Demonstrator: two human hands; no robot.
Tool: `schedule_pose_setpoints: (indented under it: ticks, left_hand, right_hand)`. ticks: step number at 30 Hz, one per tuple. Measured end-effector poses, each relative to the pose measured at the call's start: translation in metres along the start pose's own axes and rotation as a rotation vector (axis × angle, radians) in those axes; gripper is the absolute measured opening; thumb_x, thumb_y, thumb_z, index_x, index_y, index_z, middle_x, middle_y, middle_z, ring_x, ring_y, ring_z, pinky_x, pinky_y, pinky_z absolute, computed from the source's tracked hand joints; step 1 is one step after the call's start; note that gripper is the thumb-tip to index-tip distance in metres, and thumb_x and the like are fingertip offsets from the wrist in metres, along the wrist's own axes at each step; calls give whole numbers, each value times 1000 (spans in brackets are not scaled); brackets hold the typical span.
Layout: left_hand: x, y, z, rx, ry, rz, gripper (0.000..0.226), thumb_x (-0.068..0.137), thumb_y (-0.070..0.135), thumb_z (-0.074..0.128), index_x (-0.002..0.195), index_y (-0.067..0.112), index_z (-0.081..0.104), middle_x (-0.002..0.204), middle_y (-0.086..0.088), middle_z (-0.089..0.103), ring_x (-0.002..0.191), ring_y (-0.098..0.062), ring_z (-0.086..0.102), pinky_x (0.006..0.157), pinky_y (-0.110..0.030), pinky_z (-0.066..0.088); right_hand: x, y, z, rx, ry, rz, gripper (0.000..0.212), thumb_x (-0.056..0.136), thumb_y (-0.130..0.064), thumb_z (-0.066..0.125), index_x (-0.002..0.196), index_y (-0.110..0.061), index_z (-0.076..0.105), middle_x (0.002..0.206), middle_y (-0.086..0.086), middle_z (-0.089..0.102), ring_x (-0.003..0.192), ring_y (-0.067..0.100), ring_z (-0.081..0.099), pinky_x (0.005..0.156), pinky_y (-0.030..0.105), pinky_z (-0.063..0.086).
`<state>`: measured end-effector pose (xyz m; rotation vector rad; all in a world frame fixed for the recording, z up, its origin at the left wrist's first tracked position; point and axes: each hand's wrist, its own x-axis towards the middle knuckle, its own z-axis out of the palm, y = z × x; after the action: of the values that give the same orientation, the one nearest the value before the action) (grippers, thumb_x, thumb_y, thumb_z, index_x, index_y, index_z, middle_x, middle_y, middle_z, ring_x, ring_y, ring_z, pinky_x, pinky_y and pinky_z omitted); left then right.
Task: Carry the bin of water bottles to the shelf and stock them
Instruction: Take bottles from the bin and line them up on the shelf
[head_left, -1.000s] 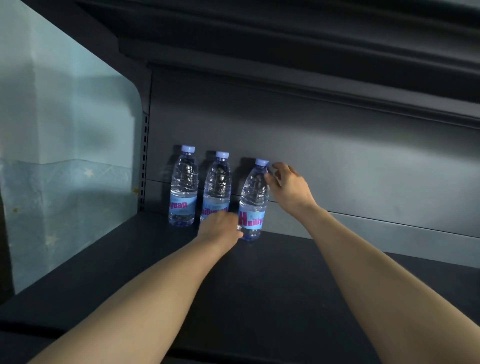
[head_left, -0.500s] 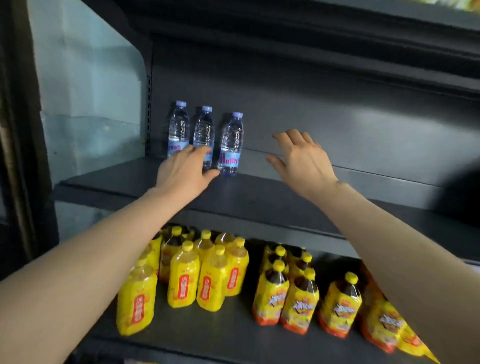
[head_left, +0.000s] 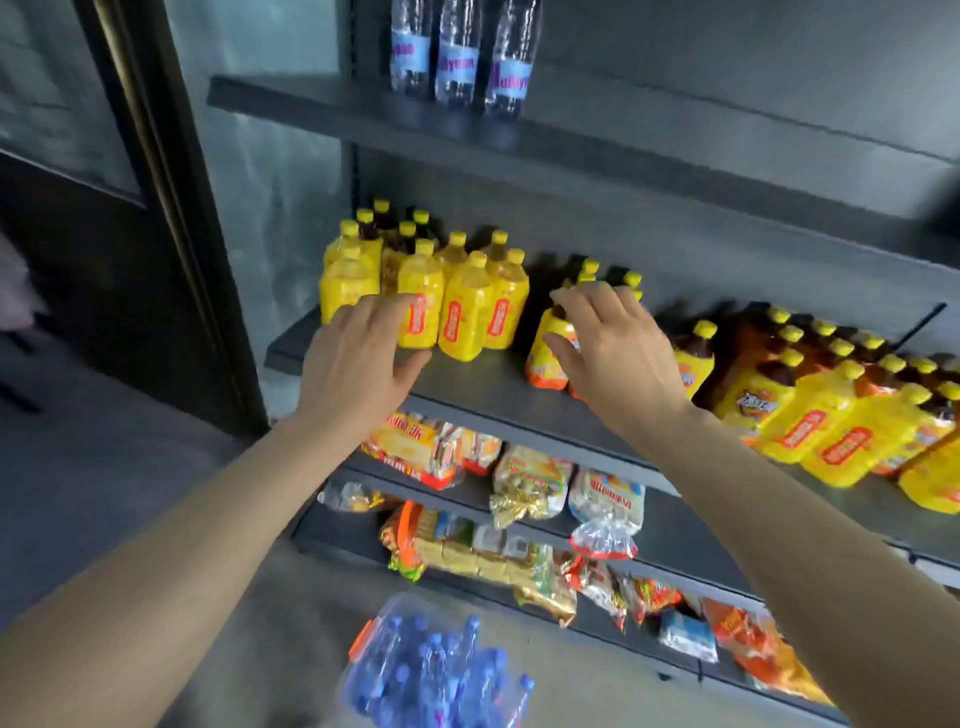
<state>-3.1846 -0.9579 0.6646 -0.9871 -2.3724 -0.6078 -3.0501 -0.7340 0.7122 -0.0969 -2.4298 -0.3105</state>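
Below three shelved water bottles (head_left: 457, 52), left hand (head_left: 358, 358) and right hand (head_left: 613, 348) hover, fingers relaxed

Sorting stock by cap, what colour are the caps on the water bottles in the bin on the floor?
Blue, seen in the head view on the bottles in the bin.

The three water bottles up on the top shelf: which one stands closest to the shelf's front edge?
The right-hand water bottle. Its base sits lower in the view, nearer the shelf edge, than the middle bottle and left bottle.
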Motion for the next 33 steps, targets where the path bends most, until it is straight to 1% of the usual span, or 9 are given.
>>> schedule_pose_setpoints:
  ticks: [4, 8, 14, 16, 18, 20, 23, 28, 33]
  left_hand:
    - [-78, -21, 46, 2, -181, -60, 55, 86, 43, 66, 133, 17, 52, 112, -9, 62, 99, -34, 60, 75, -44, 51]
    - [-153, -51, 101, -37, -387, -140, 55, 85, 52, 53, 131, 21, 52, 115, -4, 62, 102, -31, 58, 82, -45, 51]
    - [-262, -91, 177, -69, -609, -257, 55, 82, 44, 68, 129, 16, 57, 113, -9, 65, 98, -34, 62, 80, -43, 53]
    - [-297, -103, 204, -91, -663, -307, 56, 82, 48, 61, 128, 16, 56, 111, -10, 64, 96, -36, 62, 79, -45, 55]
    - [-330, -114, 232, -101, -757, -341, 59, 84, 52, 56, 131, 17, 52, 117, -10, 62, 101, -36, 60, 83, -48, 54]
    - [-361, -123, 261, -122, -846, -391, 57, 86, 43, 64, 135, 16, 51, 123, -11, 59, 106, -37, 57, 90, -48, 51]
    - [-402, -130, 302, -150, -939, -461, 54, 91, 35, 63, 139, 17, 48, 131, -10, 55, 114, -34, 53, 97, -44, 45]
    - [-473, -143, 372, -150, -1056, -537, 56, 92, 36, 62, 141, 15, 45, 130, -13, 55, 116, -35, 53, 98, -44, 45]
    - [-527, -152, 441, -144, -1094, -616, 68, 93, 33, 61, 149, 8, 32, 136, -19, 50, 120, -37, 52, 100, -45, 43]
  right_hand:
    - [-63, -35, 47, 116, -151, 30, 42, 91, -34, 48, 118, -5, 61, 110, 15, 61, 95, 38, 55, 77, 47, 50]
    - [-122, -68, 100, 194, -280, 49, 36, 94, -32, 50, 116, -6, 63, 108, 14, 61, 96, 38, 57, 79, 47, 48]
    - [-216, -111, 190, 288, -506, 148, 38, 91, -27, 61, 123, -8, 59, 113, 12, 60, 100, 36, 56, 81, 47, 52]
    - [-247, -124, 220, 302, -568, 188, 38, 89, -25, 63, 122, -7, 59, 111, 13, 60, 98, 37, 56, 81, 47, 51]
    - [-278, -137, 248, 310, -620, 237, 37, 86, -22, 68, 119, -5, 60, 108, 13, 60, 96, 38, 57, 80, 45, 51]
    - [-308, -150, 274, 331, -678, 287, 38, 86, -21, 70, 119, -5, 60, 108, 14, 60, 97, 38, 57, 81, 45, 50]
    - [-352, -167, 312, 381, -747, 344, 40, 88, -22, 68, 125, -8, 58, 110, 13, 60, 97, 38, 57, 82, 45, 51]
    - [-421, -193, 374, 404, -850, 393, 41, 87, -19, 70, 124, -6, 60, 108, 16, 62, 91, 40, 58, 77, 46, 54]
    - [-476, -209, 439, 406, -954, 449, 43, 90, -23, 67, 129, -8, 58, 115, 15, 61, 99, 40, 58, 80, 46, 51]
